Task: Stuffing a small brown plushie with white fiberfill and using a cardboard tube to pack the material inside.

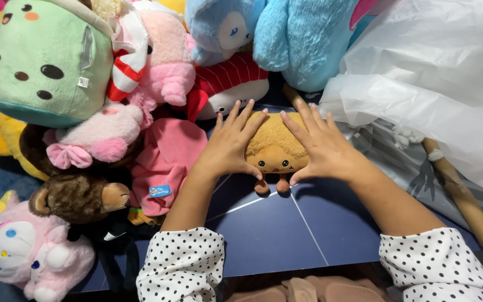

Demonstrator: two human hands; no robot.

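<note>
A small tan plush toy (275, 151) with a stitched face and two little feet lies on a dark blue surface (286, 229). My left hand (231, 144) rests flat against its left side, fingers spread and pointing away from me. My right hand (321, 144) lies flat on its right side, thumb near the toy's feet. Both hands cup the toy between them. My sleeves are white with black dots.
Plush toys crowd the left and back: a green round one (46, 61), pink ones (163, 56), a pink cloth toy (166, 162), a brown animal (79, 196), blue ones (303, 39), a pink-white one (23, 251). Clear plastic sheeting (431, 84) and a tan stick (459, 190) lie at right.
</note>
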